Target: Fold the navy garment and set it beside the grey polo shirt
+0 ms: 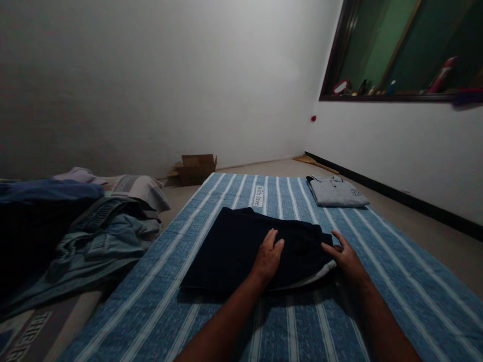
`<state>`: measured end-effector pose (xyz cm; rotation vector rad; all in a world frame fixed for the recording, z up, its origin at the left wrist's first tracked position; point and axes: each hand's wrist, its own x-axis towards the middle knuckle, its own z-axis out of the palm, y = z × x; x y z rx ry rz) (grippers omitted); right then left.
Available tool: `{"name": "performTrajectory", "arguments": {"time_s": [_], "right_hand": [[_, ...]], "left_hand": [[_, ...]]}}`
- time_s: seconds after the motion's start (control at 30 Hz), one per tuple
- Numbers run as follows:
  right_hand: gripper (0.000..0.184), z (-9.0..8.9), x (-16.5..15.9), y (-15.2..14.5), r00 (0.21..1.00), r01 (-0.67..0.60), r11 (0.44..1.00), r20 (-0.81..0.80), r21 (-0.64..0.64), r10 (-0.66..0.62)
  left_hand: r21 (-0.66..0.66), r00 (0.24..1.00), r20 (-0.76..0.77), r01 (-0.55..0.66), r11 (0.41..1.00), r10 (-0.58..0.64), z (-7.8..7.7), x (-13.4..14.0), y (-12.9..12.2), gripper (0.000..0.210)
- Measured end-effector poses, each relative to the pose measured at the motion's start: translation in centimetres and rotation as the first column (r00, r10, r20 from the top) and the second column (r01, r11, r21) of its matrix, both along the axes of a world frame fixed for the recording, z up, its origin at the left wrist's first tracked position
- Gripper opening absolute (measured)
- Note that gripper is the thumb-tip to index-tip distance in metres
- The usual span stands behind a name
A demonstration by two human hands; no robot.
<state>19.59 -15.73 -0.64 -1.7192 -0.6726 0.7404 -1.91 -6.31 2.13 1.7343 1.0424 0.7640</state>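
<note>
A folded dark navy garment [230,251], which looks like trousers, lies on the striped bed cover. White trim shows along its near right edge. My left hand [267,256] rests on top of it near the middle, fingers stretched out. At the garment's right end is my right hand [347,259], its thumb over the cloth and its index finger apart at the corner. The other right fingers are partly hidden. Beyond, toward the far right of the bed, lies a folded grey polo shirt [335,192] with a dark-edged collar.
The blue-and-white striped cover [158,296] spreads beneath the clothes. To the left is a heap of clothes with jeans [109,236] in it. An open cardboard box [196,171] stands by the back wall. A round mirror [340,87] and bottles line the windowsill.
</note>
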Motion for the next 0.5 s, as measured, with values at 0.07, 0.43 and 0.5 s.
{"name": "performTrajectory", "arguments": {"time_s": [0.07, 0.43, 0.5], "right_hand": [[0.095, 0.4, -0.1, -0.2, 0.999, -0.038, 0.999, -0.021, 0.0, 0.038], [0.09, 4.9, -2.3, 1.0, 0.996, -0.02, 1.0, 0.092, -0.008, 0.021], [0.086, 6.7, -3.4, 1.8, 0.968, -0.017, 1.0, 0.249, -0.02, 0.022]], "left_hand": [[-0.077, 0.996, 0.056, -0.068, 0.995, 0.073, 0.0, 1.3, 0.8, 0.055], [-0.205, 0.966, 0.196, -0.126, 0.971, 0.167, -1.6, 3.2, 2.1, 0.058], [-0.22, 0.955, 0.246, -0.111, 0.969, 0.165, -1.7, 3.0, 2.1, 0.057]]}}
